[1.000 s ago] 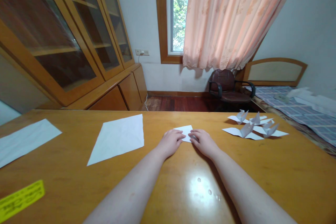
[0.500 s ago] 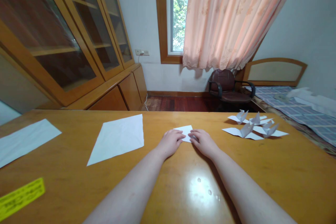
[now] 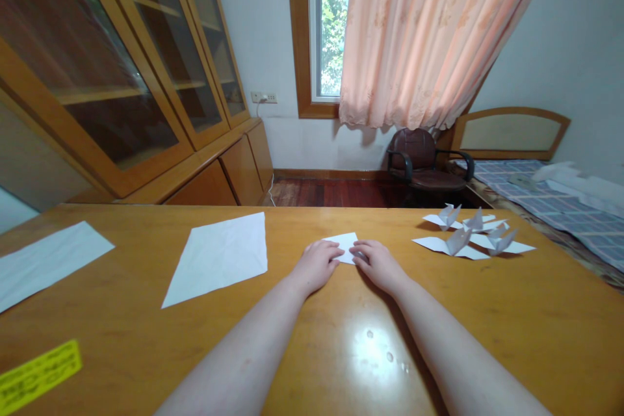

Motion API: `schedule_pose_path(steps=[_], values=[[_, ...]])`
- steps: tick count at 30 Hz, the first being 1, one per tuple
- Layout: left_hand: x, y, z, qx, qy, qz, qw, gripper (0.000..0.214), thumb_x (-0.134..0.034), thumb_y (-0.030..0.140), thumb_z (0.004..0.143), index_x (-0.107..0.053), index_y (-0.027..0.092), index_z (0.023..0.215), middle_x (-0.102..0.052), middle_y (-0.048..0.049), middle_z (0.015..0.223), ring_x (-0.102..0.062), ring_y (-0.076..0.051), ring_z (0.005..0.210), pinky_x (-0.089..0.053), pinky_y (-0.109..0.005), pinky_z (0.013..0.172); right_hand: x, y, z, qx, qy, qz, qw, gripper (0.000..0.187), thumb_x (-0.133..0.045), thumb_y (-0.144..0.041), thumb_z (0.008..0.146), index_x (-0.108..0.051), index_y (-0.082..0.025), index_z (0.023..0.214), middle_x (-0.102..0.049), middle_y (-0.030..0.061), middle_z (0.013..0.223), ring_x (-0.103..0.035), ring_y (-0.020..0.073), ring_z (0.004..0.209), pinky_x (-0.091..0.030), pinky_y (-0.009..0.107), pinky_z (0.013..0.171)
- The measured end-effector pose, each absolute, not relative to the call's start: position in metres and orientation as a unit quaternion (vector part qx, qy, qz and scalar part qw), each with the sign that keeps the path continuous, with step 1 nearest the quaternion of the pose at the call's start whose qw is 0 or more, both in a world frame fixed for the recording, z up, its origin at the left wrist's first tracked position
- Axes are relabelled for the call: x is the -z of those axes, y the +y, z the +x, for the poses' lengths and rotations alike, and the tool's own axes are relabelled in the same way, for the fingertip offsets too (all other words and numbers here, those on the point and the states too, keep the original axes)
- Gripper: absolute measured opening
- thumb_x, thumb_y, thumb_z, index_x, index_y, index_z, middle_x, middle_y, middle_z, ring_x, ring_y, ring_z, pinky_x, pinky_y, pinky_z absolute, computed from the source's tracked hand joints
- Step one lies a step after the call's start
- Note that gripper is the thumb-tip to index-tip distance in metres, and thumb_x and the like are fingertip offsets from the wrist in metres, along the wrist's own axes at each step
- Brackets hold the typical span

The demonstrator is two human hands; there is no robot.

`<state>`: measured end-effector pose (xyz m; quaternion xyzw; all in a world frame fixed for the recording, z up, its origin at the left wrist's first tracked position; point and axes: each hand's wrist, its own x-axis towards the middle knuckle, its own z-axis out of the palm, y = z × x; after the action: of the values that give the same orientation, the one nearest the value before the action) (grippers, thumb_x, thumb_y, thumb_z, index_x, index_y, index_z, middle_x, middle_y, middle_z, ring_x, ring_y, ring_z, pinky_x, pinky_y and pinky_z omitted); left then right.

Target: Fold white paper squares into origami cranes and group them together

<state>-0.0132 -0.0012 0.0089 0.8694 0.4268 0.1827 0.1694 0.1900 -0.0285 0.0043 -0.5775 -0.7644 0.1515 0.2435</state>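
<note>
Left hand [image 3: 316,264] and right hand [image 3: 377,263] lie palm down and side by side, fingers bent, tips resting on the near edge of a small folded paper [image 3: 345,244]; they press on it, and whether either thumb also pinches an edge cannot be told from this view. The paper lies flat on the wooden table [image 3: 341,351], straight ahead of the person, its far corner showing beyond the knuckles. The work in hand appears to be setting a crease. To do this well, hold the layers aligned with one hand, run the fingertips of the other along the fold from the middle outward, and keep the pressure even so the edges do not slip apart. Left of the hands lies a large white sheet [image 3: 221,257], and further left, a second sheet [image 3: 43,260]. A yellow slip [image 3: 39,374] sits at the near left edge. Right of the hands stand several folded paper figures [image 3: 468,237], well apart from the piece. Beyond the table are a chair [image 3: 424,162], a bed [image 3: 560,201] and a curtain [image 3: 429,39]
</note>
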Motion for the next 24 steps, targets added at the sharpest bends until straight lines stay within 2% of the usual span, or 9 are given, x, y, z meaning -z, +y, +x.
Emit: schedule_pose_path(steps=[11,16,24], values=[[-0.01,0.002,-0.015,-0.185,0.493,0.839,0.138,0.027,-0.057,0.029,0.081,-0.065,0.029,0.107,-0.058,-0.0021,0.122,-0.047,-0.023,0.115,-0.034,-0.039,0.1,-0.01,-0.031,0.189,-0.158,-0.759,-0.584,0.241,0.033,-0.063,-0.034,0.076,-0.066,-0.022,0.106,-0.061,0.0089,0.117,-0.053,0.0235,0.109,-0.037,0.039,0.097],[-0.012,0.003,-0.016,-0.189,0.515,0.826,0.133,0.025,-0.058,0.027,0.08,-0.067,0.027,0.103,-0.061,-0.0023,0.118,-0.049,-0.023,0.112,-0.035,-0.039,0.098,-0.012,-0.032,0.188,-0.165,-0.762,-0.577,0.242,0.025,-0.057,-0.033,0.08,-0.069,-0.023,0.1,-0.063,0.0084,0.112,-0.055,0.0229,0.105,-0.039,0.039,0.095],[-0.012,0.004,-0.015,-0.19,0.532,0.815,0.129,0.025,-0.055,0.026,0.081,-0.067,0.027,0.102,-0.062,-0.0025,0.116,-0.049,-0.023,0.111,-0.035,-0.039,0.097,-0.014,-0.032,0.189,-0.165,-0.768,-0.562,0.26,0.018,-0.059,-0.028,0.079,-0.072,-0.024,0.091,-0.068,0.0059,0.098,-0.058,0.0201,0.093,-0.042,0.034,0.087]])
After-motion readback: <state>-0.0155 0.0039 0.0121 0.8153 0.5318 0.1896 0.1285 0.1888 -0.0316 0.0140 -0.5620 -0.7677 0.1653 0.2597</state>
